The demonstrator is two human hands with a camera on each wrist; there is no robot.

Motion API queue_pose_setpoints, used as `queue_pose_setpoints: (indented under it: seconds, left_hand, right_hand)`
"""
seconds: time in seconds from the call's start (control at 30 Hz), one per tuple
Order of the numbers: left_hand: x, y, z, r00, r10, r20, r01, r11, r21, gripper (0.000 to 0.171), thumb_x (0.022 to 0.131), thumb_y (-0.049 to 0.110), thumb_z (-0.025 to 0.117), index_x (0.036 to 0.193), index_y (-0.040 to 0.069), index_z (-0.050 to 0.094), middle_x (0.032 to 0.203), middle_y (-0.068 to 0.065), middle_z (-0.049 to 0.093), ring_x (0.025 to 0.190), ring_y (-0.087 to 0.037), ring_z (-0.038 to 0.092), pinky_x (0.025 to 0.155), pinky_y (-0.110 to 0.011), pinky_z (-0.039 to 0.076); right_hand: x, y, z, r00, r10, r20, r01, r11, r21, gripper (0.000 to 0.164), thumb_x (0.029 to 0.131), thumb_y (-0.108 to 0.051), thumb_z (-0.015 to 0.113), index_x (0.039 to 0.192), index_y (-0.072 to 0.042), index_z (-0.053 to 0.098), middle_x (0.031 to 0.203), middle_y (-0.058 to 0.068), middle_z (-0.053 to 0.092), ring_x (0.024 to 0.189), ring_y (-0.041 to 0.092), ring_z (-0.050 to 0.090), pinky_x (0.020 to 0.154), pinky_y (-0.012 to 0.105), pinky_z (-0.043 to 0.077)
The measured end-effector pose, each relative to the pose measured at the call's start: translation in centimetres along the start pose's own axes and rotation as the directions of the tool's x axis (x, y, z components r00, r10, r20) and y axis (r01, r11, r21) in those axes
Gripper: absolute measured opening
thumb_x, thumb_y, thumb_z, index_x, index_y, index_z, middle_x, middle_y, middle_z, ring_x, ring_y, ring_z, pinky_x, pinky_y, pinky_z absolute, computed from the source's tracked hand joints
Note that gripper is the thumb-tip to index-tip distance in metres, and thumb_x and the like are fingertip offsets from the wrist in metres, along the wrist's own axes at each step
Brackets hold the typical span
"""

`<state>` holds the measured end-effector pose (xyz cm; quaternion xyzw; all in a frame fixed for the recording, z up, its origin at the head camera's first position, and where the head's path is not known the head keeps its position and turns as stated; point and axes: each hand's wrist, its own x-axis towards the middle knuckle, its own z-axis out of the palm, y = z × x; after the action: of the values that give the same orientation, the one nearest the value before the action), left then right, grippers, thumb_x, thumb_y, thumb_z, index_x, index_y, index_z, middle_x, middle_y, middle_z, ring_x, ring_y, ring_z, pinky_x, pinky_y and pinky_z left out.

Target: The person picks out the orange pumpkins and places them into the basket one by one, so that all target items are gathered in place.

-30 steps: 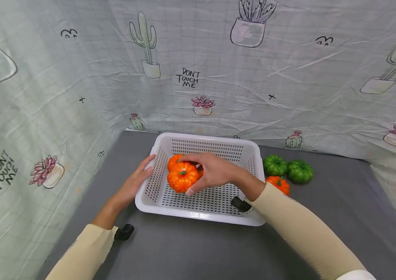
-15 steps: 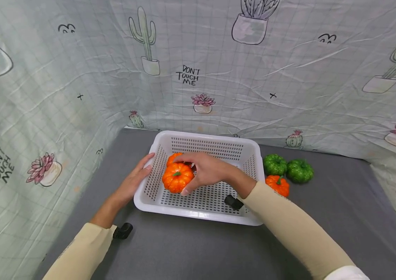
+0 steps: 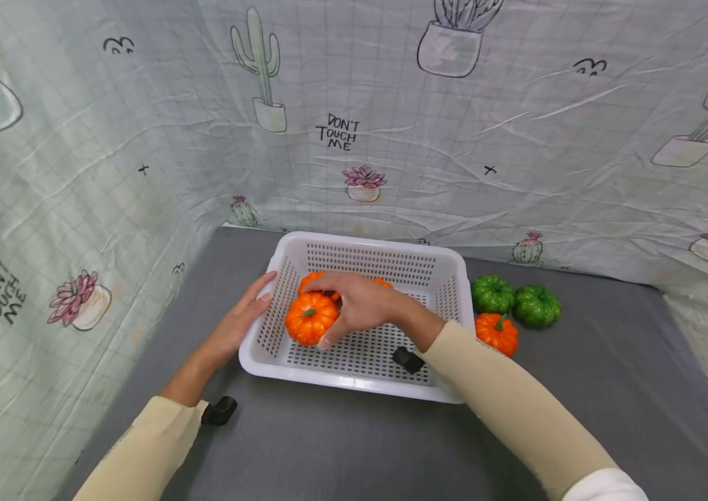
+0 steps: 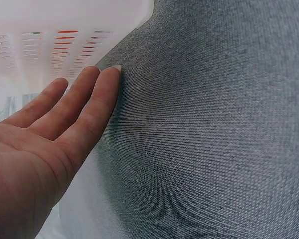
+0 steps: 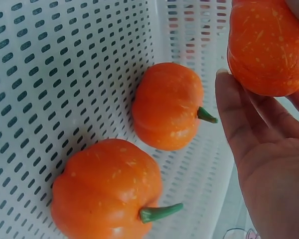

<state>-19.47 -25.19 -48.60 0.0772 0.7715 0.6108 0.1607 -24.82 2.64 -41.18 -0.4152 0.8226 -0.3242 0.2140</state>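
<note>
My right hand [image 3: 360, 303] grips a small orange toy pumpkin [image 3: 308, 321] with a green stem, inside the left half of a white perforated plastic basket [image 3: 354, 383]. In the right wrist view, thumb and fingers curve round this pumpkin [image 5: 269, 50]. Two more orange pumpkins, one nearer [image 5: 107, 189] and one farther [image 5: 167, 104], lie in the basket, partly covered by the hand in the head view. My left hand [image 3: 237, 328] lies along the basket's left side, its fingers extended. In the left wrist view these fingers [image 4: 97, 107] reach just below the basket's slotted wall.
Right of the basket, two green pumpkins, one left [image 3: 493, 294] and one right [image 3: 537, 306], stand on the grey tabletop [image 3: 303, 445]. An orange pumpkin [image 3: 496, 334] sits in front of them, beside the basket. A cactus-print cloth [image 3: 404, 153] hangs behind and at the left.
My right hand has moved left inside the basket with the pumpkin, toward the left wall. Another orange pumpkin now shows behind the hand. My left hand stays at the basket's side.
</note>
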Motion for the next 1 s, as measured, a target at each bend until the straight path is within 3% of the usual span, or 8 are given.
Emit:
queue_pose_setpoints:
  seconds: [0.23, 0.67, 1.0]
  left_hand:
    - [0.1, 0.2, 0.0, 1.000, -0.004, 0.006, 0.004, 1.000, -0.015, 0.059, 0.113, 0.041, 0.034, 0.167, 0.034, 0.012, 0.169, -0.021, 0.026, 0.121, -0.037, 0.062, 0.085, -0.036, 0.061]
    - [-0.1, 0.2, -0.1, 1.000, -0.001, 0.014, 0.001, 1.000, -0.029, 0.058, 0.114, 0.040, 0.033, 0.167, 0.033, 0.011, 0.166, -0.024, 0.030, 0.117, -0.031, 0.065, 0.085, -0.035, 0.061]
    - [-0.1, 0.3, 0.0, 1.000, -0.008, 0.007, 0.008, 1.000, -0.027, 0.059, 0.113, 0.041, 0.033, 0.167, 0.034, 0.011, 0.170, -0.021, 0.025, 0.130, -0.045, 0.057, 0.089, -0.037, 0.060]
  right_hand:
    - [0.6, 0.3, 0.2, 1.000, 0.017, 0.017, -0.017, 0.999, -0.037, 0.084, 0.072, -0.036, 0.096, 0.145, -0.014, 0.058, 0.137, 0.002, 0.062, 0.122, 0.019, 0.056, 0.104, 0.036, 0.051]
    - [1.4, 1.0, 1.0, 0.998, 0.045, 0.053, -0.045, 0.999, -0.008, 0.085, 0.071, -0.031, 0.098, 0.146, -0.018, 0.059, 0.138, 0.001, 0.064, 0.124, 0.020, 0.056, 0.106, 0.038, 0.050]
    - [1.9, 1.6, 1.8, 0.996, 0.048, 0.073, -0.047, 0.999, -0.013, 0.088, 0.069, -0.028, 0.099, 0.147, -0.016, 0.059, 0.142, 0.000, 0.063, 0.127, 0.020, 0.056, 0.110, 0.039, 0.049]
